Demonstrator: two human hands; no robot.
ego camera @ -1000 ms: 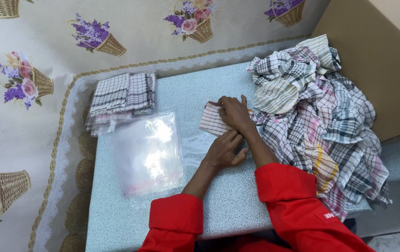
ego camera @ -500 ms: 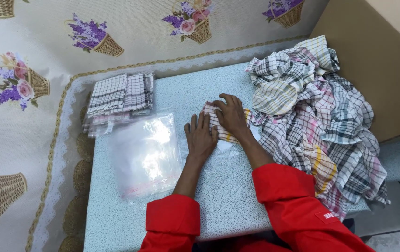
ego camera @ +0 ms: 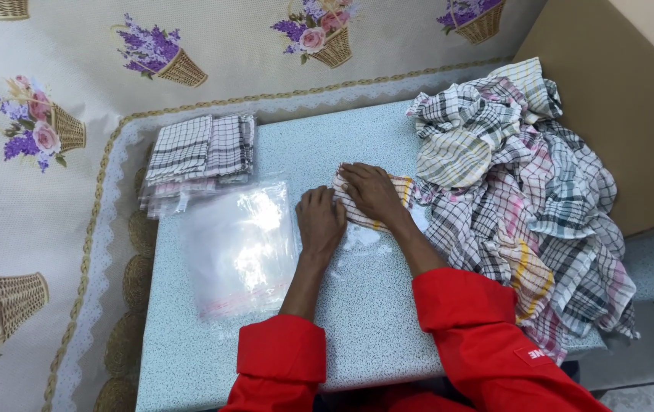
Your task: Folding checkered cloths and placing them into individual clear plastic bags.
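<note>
A: Sleeves red, nearest. Left hand [ego camera: 320, 221] flat, fingers spread, pressing the left end of a folded checked cloth [ego camera: 369, 204]; right hand [ego camera: 373, 192] flat on top of it. Nothing gripped.
B: Cloth location?
A: Mid-table [ego camera: 357, 328], over a clear plastic bag [ego camera: 239, 248].
B: Progress?
A: Bagged cloths stacked [ego camera: 197, 156] far left; big unfolded pile [ego camera: 521, 198] right. Looks like plenty left.

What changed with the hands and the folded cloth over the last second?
The left hand moved up from beside the right forearm to lie flat next to the folded cloth, its fingertips at the cloth's left edge. The right hand stayed pressed flat on the cloth. The clear bags, the packed stack and the loose cloth pile did not move.
</note>
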